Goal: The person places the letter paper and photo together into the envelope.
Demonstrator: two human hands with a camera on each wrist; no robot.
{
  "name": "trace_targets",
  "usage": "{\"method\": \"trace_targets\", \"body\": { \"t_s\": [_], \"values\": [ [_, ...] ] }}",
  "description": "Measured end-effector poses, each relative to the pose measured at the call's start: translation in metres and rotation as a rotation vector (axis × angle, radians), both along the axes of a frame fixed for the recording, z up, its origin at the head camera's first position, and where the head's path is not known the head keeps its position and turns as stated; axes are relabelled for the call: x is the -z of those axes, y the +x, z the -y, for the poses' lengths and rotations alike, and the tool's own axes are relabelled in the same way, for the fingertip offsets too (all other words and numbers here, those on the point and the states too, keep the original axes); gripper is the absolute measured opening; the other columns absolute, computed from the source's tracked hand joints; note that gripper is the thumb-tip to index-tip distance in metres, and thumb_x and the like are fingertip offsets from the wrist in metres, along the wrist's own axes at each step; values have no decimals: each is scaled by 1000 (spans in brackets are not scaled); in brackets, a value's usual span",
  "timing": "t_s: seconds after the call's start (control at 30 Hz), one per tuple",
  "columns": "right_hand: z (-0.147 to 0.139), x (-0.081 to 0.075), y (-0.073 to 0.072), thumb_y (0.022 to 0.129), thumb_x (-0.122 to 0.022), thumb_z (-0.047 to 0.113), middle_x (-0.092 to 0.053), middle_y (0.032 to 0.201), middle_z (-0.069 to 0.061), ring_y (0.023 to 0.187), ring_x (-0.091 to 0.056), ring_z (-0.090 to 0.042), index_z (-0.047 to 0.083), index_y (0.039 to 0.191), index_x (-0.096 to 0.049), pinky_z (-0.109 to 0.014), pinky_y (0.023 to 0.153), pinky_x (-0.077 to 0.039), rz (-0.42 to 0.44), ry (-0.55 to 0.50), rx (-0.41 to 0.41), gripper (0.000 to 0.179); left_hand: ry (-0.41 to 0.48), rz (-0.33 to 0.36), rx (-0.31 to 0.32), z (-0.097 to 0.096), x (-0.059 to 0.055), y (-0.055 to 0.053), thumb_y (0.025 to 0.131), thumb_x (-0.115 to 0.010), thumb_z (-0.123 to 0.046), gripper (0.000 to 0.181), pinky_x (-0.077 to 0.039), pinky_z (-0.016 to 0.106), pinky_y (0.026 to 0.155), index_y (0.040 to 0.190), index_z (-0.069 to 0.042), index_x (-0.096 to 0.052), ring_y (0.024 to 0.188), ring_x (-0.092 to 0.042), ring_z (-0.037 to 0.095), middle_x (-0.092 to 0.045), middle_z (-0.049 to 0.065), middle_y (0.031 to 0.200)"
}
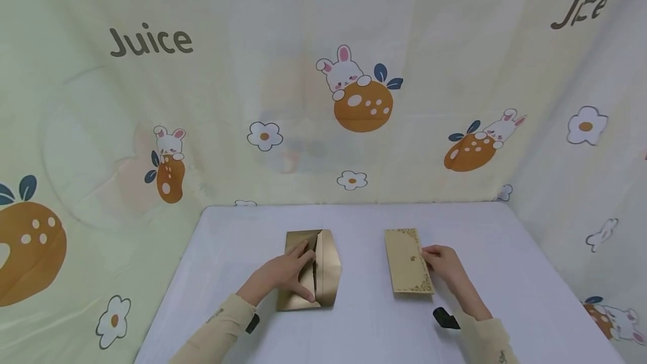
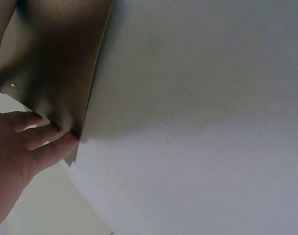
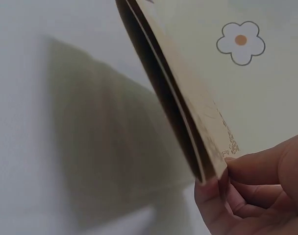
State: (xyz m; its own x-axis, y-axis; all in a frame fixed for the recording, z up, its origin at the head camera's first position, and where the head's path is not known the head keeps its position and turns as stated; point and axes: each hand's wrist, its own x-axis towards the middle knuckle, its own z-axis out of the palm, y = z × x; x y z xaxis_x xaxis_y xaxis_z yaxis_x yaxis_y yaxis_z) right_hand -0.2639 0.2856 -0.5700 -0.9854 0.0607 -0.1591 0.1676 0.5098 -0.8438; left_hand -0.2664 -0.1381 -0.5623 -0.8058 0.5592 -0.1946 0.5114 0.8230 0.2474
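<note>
A gold envelope (image 1: 330,265) lies on the table with its flap unfolded to the right and a dark slit along its opening. My left hand (image 1: 285,271) rests on it, thumb and fingers spread beside the slit. In the left wrist view, the fingertips (image 2: 65,142) touch the envelope's brown-gold surface (image 2: 65,44) near its edge. A folded cream-gold card (image 1: 404,263) with ornate corners is raised off the table to the right. My right hand (image 1: 446,264) pinches its right edge between thumb and fingers. The right wrist view shows the card's layers (image 3: 188,93) slightly parted.
Both things are on or over a white-covered table (image 1: 361,324). Behind it and at the sides hangs a cream curtain (image 1: 429,27) printed with rabbits, oranges and flowers. The card casts a shadow (image 3: 110,137) on the tabletop.
</note>
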Motion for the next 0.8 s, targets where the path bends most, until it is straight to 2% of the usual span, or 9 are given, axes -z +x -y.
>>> {"method": "trace_targets", "body": {
  "t_s": [0.33, 0.8],
  "values": [
    [29, -5, -5, 101, -57, 8, -72, 96, -20, 75, -63, -8, -18, 120, -59, -27, 68, -56, -20, -73, 8, 32, -1, 0, -4, 1, 2, -2, 63, -74, -80, 97, -56, 50, 87, 135, -26, -38, 144, -39, 40, -21, 22, 165],
    [102, 12, -9, 97, -62, 4, -73, 87, -15, 70, -62, -10, -14, 110, -66, -28, 65, -55, -17, -147, 16, 22, 22, 9, 2, 2, -2, 0, 64, -76, -77, 97, -55, 50, 87, 136, -24, -38, 140, -44, 41, -20, 24, 165]
  ]
}}
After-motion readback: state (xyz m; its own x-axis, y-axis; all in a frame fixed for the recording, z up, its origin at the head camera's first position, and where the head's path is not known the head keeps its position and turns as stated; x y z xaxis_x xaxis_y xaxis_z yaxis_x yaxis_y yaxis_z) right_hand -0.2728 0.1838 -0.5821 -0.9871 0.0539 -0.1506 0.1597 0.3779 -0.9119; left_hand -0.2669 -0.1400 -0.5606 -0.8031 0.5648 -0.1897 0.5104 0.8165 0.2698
